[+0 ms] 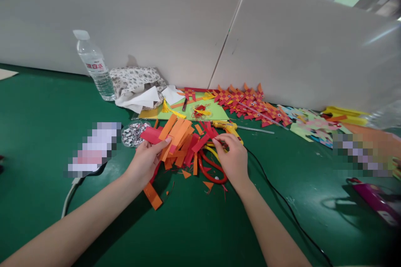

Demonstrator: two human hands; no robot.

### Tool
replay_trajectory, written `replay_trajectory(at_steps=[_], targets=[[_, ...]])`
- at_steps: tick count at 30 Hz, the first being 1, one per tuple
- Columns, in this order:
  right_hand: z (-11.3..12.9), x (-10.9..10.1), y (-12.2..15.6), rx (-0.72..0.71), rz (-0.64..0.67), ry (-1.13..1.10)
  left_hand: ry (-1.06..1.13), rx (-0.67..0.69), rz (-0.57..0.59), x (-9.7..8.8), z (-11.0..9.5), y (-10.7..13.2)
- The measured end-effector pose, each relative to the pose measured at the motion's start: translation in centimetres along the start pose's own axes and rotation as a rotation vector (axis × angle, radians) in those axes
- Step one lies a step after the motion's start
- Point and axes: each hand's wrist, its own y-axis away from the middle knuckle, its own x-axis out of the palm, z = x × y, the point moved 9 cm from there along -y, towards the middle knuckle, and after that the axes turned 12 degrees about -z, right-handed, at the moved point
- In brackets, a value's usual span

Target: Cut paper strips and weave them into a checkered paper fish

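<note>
My left hand is closed on orange and red paper strips, its thumb pressed over them. Opposite it, my right hand pinches the end of a red paper strip between thumb and fingers. Under and between both hands lies a loose pile of more orange and red strips. Just left of my right hand, on the green table, are a large red loop, like a scissors handle, and paper scraps. A yellow glue gun rests behind my right hand.
Woven red and orange paper fish are heaped along the grey partition. Green card bears yellow tassels. At left stand a water bottle, a patterned tissue bag, a dish of googly eyes and a phone. A black cord crosses the right.
</note>
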Motion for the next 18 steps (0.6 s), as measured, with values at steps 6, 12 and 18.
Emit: replay_trajectory(at_steps=[6,12,18], targets=[[1.1,-1.7,-0.3,0.127,-0.123,-0.284,-0.030,0.014,0.116,1.0,0.2,0.7],[2.3,2.5,2.5,0.417,0.223,-0.659,-0.097,0.075,0.086,0.7,0.0,0.8],[2.8,3.5,3.6,0.633,0.324,-0.824,-0.126,0.118,0.180,1.7,0.0,1.9]])
